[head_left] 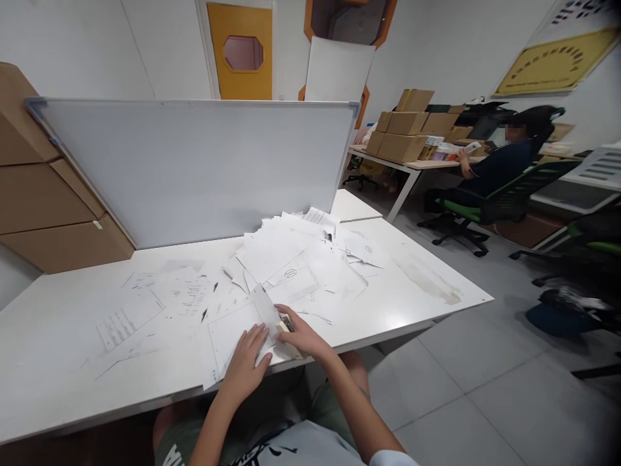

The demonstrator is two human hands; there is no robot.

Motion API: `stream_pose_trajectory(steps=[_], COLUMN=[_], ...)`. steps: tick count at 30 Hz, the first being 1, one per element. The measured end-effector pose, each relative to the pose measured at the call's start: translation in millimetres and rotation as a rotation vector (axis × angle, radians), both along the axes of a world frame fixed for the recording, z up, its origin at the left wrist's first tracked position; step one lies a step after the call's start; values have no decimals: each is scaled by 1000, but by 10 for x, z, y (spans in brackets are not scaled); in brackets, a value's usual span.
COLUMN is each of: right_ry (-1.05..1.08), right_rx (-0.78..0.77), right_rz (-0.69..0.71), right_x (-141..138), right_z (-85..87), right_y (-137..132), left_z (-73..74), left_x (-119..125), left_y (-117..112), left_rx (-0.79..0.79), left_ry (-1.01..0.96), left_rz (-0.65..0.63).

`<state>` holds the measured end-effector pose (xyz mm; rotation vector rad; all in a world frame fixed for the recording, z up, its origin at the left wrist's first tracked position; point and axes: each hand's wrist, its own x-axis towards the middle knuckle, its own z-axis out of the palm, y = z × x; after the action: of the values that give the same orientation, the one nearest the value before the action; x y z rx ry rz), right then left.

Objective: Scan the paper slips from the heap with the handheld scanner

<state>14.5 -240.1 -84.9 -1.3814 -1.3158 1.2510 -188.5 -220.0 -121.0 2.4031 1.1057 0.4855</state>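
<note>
Head view: I see the left hand (pixel 247 364) flat, unclenched, on a sheet (pixel 228 333); the right hand (pixel 305 334) grasps a pale block (pixel 282 327); loose papers (pixel 279 243) heap beyond.

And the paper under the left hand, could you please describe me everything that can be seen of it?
The paper looks like a white sheet with thin printed lines and small dark marks by its near left corner. It lies mostly flat, at a slant, on the white table close to the front edge. The left hand rests on it; beside its right part, the right hand holds a cream-coloured object. Whether that object touches it is unclear.
</note>
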Motion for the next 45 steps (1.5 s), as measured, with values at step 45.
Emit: stream_pose_trajectory(steps=[45], right_ry=[-451], right_rx=[301], right_rz=[167], right_x=[196], right_z=[155], right_y=[-167], left_z=[169], left_x=[-628], left_y=[577], left_rx=[-260], left_ry=[-1253], left_rz=[576])
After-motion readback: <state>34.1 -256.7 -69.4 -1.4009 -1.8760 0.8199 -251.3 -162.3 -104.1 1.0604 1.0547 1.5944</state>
